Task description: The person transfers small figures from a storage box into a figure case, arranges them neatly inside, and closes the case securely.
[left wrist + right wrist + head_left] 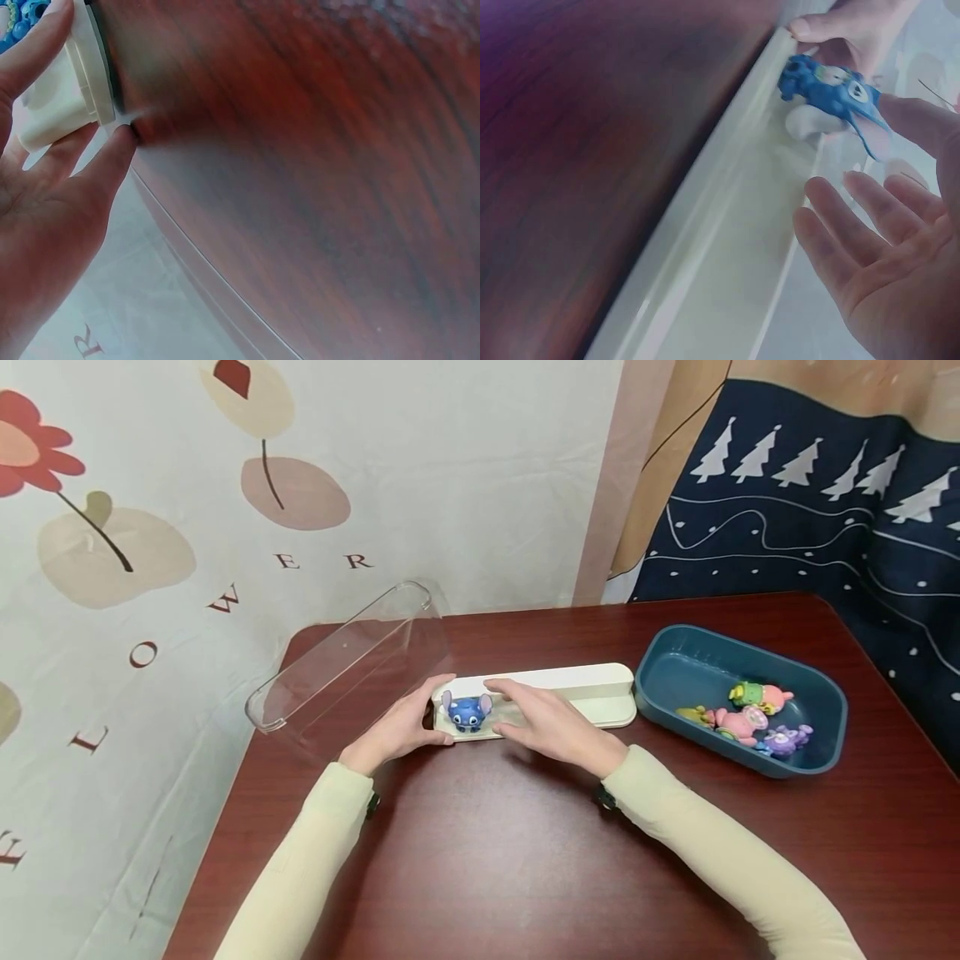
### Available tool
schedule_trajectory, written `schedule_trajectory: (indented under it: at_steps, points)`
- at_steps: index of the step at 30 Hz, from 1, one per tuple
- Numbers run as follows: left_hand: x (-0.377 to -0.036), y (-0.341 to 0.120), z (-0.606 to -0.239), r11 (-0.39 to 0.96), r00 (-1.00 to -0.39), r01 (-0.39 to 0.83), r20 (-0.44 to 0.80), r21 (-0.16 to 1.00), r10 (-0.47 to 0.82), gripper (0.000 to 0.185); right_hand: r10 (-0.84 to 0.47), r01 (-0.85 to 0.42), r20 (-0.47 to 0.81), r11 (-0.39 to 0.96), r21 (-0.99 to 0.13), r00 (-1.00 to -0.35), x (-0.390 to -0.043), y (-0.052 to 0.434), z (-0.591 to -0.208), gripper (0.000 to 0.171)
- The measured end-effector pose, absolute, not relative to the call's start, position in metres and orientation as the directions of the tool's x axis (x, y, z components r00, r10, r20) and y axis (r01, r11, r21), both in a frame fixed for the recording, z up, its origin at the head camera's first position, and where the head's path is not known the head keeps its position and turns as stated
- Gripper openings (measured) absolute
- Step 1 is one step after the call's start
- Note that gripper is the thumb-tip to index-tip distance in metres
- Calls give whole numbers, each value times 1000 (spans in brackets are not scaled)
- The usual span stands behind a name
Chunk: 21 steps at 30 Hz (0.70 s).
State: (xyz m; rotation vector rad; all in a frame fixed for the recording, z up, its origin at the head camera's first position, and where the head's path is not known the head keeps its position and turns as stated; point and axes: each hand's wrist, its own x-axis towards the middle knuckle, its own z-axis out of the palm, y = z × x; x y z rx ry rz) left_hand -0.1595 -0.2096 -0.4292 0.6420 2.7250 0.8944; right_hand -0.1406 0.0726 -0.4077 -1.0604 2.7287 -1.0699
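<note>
A small blue big-eared figure stands at the left end of a long cream tray on the dark red table. My left hand holds that end of the tray, thumb on the front rim and fingers round the end. In the left wrist view its fingers lie against the tray's corner. My right hand hovers flat over the tray just right of the figure. In the right wrist view its fingers are straight, and one fingertip touches the figure's ear.
A clear plastic cover lies tilted at the table's left back corner. Right of the tray stands a teal bin with several small coloured figures. Patterned cloth hangs behind the table.
</note>
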Motion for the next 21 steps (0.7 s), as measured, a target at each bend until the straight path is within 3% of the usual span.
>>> schedule_trajectory:
  at_steps: [11, 21]
  points:
    - [-160, -209, -428, 744, -892, 325, -72, 584, 447, 102, -505, -448, 134, 574, -686, -853, -120, 121, -381, 67]
    - [-160, -208, -429, 745, -891, 327, -73, 581, 448, 102, -400, -402, 190, 553, -730, -896, -103, 175, -369, 67]
